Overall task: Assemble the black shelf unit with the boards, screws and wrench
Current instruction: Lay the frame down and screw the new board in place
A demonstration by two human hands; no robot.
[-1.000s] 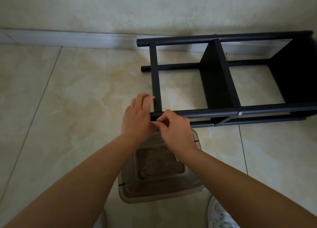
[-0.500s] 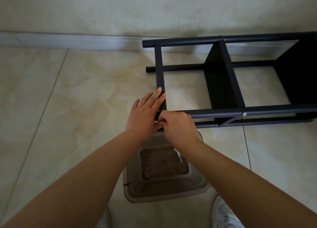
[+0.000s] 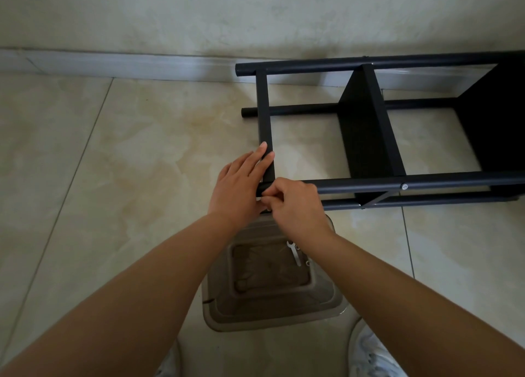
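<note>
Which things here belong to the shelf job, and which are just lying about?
For the job:
shelf frame, lying on its side
left hand, flat on the end bar
right hand, pinching at the corner joint
wrench in the tub

Just about:
plastic tub
shoes

Shelf unit (image 3: 369, 183): matt black tubes, look like painted metal; boards (image 3: 360, 127) matt black, smooth. Floor (image 3: 113, 178): glossy marbled beige tile. Container (image 3: 270, 314): translucent smoky plastic, holding a bright metal wrench (image 3: 294, 253).
</note>
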